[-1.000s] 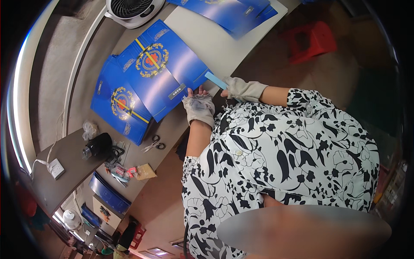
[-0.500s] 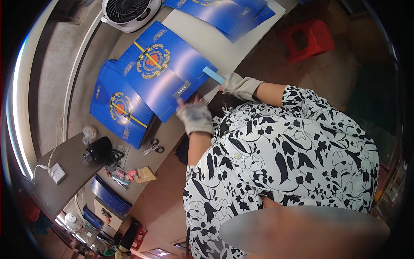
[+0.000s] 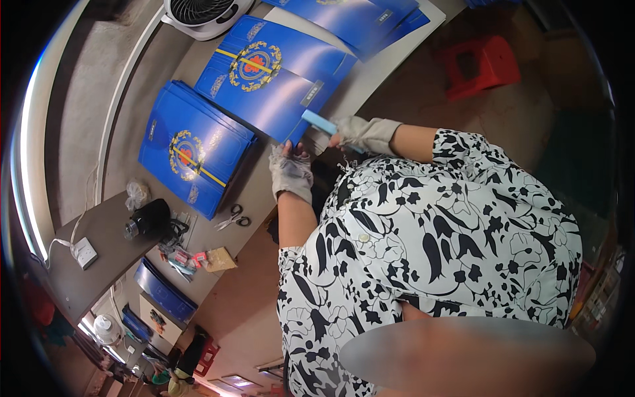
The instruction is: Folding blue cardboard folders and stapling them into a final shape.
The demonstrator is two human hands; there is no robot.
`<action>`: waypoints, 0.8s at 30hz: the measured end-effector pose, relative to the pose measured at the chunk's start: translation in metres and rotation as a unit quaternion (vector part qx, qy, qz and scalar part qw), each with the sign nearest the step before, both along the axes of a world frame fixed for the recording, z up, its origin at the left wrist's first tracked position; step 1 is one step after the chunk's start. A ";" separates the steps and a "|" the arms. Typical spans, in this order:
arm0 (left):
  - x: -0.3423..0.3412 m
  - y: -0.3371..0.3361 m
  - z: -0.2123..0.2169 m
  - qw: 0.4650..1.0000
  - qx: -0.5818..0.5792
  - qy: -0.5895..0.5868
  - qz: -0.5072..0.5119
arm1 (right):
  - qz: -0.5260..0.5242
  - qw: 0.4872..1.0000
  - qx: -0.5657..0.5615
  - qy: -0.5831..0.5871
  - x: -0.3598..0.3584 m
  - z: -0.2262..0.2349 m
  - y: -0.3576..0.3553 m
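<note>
One scissors (image 3: 233, 217), one fan (image 3: 202, 13), one red stool (image 3: 477, 65), perhaps three blue sheet piles (image 3: 195, 155).

This looks like a small workshop where printed folders are finished by hand. A long grey workbench (image 3: 126, 172) carries a stack of blue folders (image 3: 192, 155) with a gold and red emblem, and more of the same blue sheets (image 3: 357, 20) lie farther along. Scissors (image 3: 233, 217), a white fan (image 3: 202, 13), a power strip (image 3: 84, 251) and small clutter sit on it. A red plastic stool (image 3: 477, 65) stands on the bare brown floor (image 3: 529, 132).
</note>
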State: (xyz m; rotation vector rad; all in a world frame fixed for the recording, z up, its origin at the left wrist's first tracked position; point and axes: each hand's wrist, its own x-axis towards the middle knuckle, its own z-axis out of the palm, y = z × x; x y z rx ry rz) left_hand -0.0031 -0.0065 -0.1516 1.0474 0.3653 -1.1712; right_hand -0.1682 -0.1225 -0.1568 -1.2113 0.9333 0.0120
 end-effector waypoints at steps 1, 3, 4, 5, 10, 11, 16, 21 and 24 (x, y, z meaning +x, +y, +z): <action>-0.006 -0.002 0.001 1.000 0.005 0.009 0.007 | -0.022 0.999 0.024 0.005 0.006 -0.002 0.007; -0.015 -0.007 0.001 1.000 0.005 0.005 0.001 | -0.002 1.000 0.020 0.022 0.012 0.003 0.011; -0.018 -0.011 0.001 1.000 0.004 0.001 -0.007 | 0.012 0.999 0.005 0.030 0.010 0.011 0.010; -0.017 -0.009 0.000 1.000 0.005 0.000 -0.004 | 0.033 0.999 -0.010 0.034 0.011 0.017 0.011; -0.021 -0.016 0.008 0.998 0.018 -0.052 -0.018 | 0.049 0.994 -0.099 0.016 0.003 0.004 0.007; -0.020 -0.014 0.003 0.998 0.016 -0.053 -0.015 | 0.037 0.997 -0.071 0.022 0.003 0.007 0.007; -0.021 -0.029 0.043 0.995 -0.098 -0.028 -0.024 | 0.237 0.923 -0.271 0.138 -0.004 0.052 0.004; 0.002 -0.024 0.065 0.977 -0.173 -0.039 -0.119 | 0.215 0.936 -0.278 0.003 -0.013 0.086 0.000; 0.013 -0.011 0.028 0.973 -0.180 -0.087 -0.115 | 0.175 0.963 -0.205 0.001 -0.038 0.124 -0.011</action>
